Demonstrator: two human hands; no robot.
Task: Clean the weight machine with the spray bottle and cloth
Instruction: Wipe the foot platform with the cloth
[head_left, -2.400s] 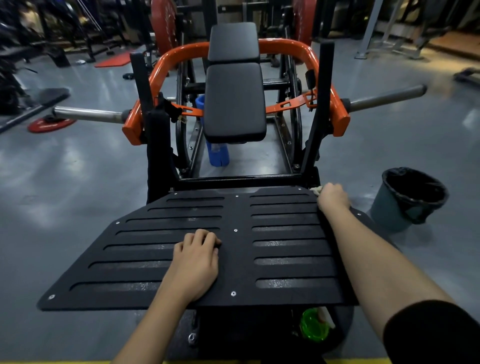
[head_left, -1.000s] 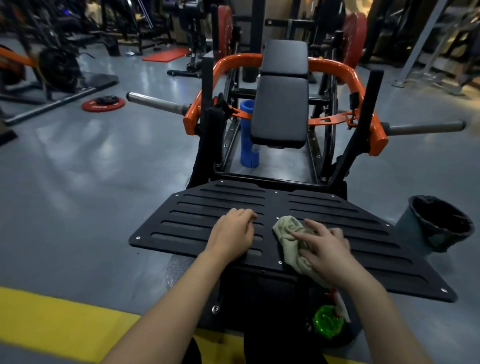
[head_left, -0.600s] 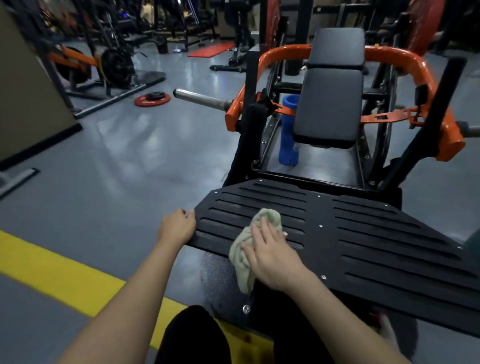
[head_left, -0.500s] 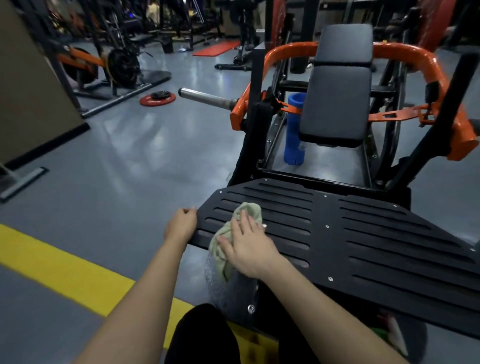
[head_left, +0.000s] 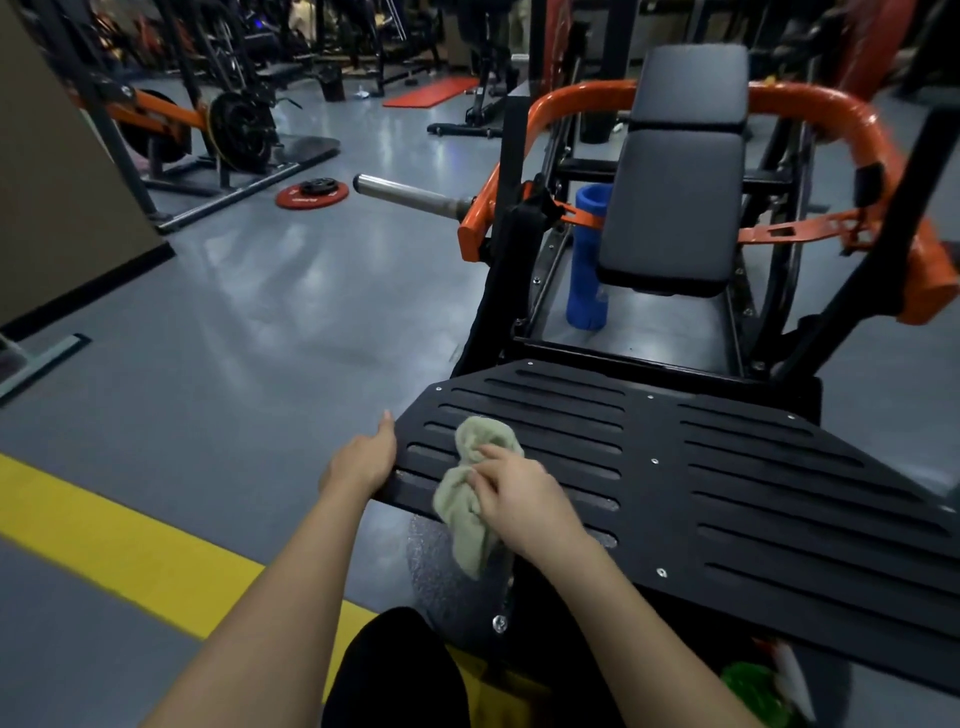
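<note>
The weight machine has a black slotted footplate (head_left: 727, 467), an orange frame (head_left: 841, 119) and a black padded backrest (head_left: 675, 208). My right hand (head_left: 524, 501) presses a pale green cloth (head_left: 467, 499) onto the footplate's near left corner; part of the cloth hangs over the front edge. My left hand (head_left: 363, 460) grips the plate's left edge, thumb pointing up. A green spray bottle (head_left: 753, 686) with a white trigger stands on the floor under the plate at the lower right, partly hidden.
A blue foam roller (head_left: 587, 260) stands inside the machine frame. A steel bar sleeve (head_left: 410, 195) juts left from the frame. A red weight plate (head_left: 311, 195) lies on the grey floor. A yellow floor line (head_left: 130, 551) runs at the lower left. Other machines stand behind.
My right hand has wiped the cloth from the plate's far right corner across to its near left corner. My left hand left the plate's top and took hold of its left edge.
</note>
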